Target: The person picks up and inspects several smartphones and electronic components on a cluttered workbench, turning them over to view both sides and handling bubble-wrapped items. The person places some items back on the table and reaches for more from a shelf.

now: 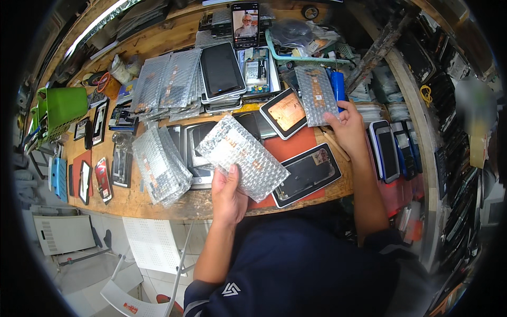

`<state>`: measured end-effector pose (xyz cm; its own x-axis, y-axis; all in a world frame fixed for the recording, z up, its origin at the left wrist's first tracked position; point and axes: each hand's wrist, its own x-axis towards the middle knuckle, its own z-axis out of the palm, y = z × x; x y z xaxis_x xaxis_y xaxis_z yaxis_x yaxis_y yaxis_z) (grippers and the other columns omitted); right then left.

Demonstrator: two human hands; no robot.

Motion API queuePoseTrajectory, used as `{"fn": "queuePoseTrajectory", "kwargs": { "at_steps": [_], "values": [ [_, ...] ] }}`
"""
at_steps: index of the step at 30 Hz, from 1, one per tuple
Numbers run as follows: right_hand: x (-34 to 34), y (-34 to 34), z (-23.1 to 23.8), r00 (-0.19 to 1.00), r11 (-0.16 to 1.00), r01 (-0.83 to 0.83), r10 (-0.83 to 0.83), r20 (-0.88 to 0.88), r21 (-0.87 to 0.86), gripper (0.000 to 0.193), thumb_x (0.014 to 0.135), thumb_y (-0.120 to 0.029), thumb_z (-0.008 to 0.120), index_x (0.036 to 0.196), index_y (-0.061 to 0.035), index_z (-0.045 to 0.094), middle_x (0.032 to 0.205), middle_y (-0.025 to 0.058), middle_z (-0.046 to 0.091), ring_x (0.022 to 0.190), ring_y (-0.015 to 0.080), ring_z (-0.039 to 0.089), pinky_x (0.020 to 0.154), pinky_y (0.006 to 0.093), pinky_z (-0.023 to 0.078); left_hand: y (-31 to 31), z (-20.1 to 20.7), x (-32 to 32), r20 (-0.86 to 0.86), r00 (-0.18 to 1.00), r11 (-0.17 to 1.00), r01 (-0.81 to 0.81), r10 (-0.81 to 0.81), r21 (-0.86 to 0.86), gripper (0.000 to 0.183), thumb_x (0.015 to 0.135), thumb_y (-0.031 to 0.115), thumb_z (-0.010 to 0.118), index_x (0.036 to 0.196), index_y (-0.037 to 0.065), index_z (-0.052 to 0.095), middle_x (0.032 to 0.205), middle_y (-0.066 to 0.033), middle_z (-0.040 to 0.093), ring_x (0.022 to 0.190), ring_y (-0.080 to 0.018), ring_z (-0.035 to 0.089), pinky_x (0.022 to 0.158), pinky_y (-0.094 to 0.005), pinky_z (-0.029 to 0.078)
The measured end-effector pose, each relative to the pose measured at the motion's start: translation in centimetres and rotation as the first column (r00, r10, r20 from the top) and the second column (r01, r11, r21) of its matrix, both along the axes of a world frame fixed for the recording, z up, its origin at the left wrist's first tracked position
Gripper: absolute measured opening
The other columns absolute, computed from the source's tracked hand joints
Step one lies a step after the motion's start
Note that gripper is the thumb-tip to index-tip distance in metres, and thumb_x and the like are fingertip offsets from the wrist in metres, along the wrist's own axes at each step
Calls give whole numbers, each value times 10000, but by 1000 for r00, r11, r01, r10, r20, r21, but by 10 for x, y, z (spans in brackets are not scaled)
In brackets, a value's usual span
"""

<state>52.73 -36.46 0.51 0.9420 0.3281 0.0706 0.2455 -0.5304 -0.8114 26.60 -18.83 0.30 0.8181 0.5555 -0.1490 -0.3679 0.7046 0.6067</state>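
Observation:
My left hand (227,198) grips a bubble-wrapped packet (244,158) near its lower edge, thumb on top, above the near part of the bench. What lies inside the wrap is not clear. At the right, my right hand (349,129) pinches the lower corner of another bubble-wrapped packet (316,92) with orange marks. Between the two packets lies a white-framed tablet (285,113) with a copper-coloured face. Nearer me, a second white-framed tablet part (309,174) with a dark inside rests on an orange-red mat (280,145), partly beneath the left packet.
Left of my left hand is a loose stack of bubble-wrapped packets (158,164); a larger stack (166,84) sits behind it. Black-screened tablets (223,68) are piled at the back middle, before an upright phone (246,24). A wooden post (417,111) stands at the right.

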Motion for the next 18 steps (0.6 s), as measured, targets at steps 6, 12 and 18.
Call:
{"fn": "queuePoseTrajectory", "kwargs": {
  "at_steps": [6, 12, 18],
  "values": [
    [2, -22, 6, 887, 893, -9, 216, -409, 451, 148, 1008, -159, 642, 1090, -37, 624, 827, -2, 661, 644, 50, 613, 577, 183, 493, 3, -4, 0, -103, 994, 999, -39, 36, -31, 414, 1078, 182, 514, 1457, 39, 429, 1408, -116, 573, 1278, -253, 573, 1097, -446, 454],
    [-35, -26, 22, 831, 806, -110, 395, -391, 582, 184, 1021, -107, 620, 1163, 5, 589, 893, 33, 660, 698, 76, 641, 619, 203, 513, 3, -5, 9, -128, 992, 1000, -24, 24, 1, 402, 1082, 176, 494, 1451, 24, 441, 1404, -119, 568, 1298, -247, 552, 1111, -450, 436],
    [-64, -23, 39, 778, 760, -254, 528, -341, 598, 173, 1032, -86, 593, 1166, 23, 594, 942, 36, 652, 750, 76, 635, 683, 227, 530, 3, -6, 13, -117, 993, 1000, -6, 5, -10, 399, 1082, 183, 504, 1448, 34, 451, 1402, -112, 575, 1285, -237, 565, 1102, -444, 453]
  ]
}}
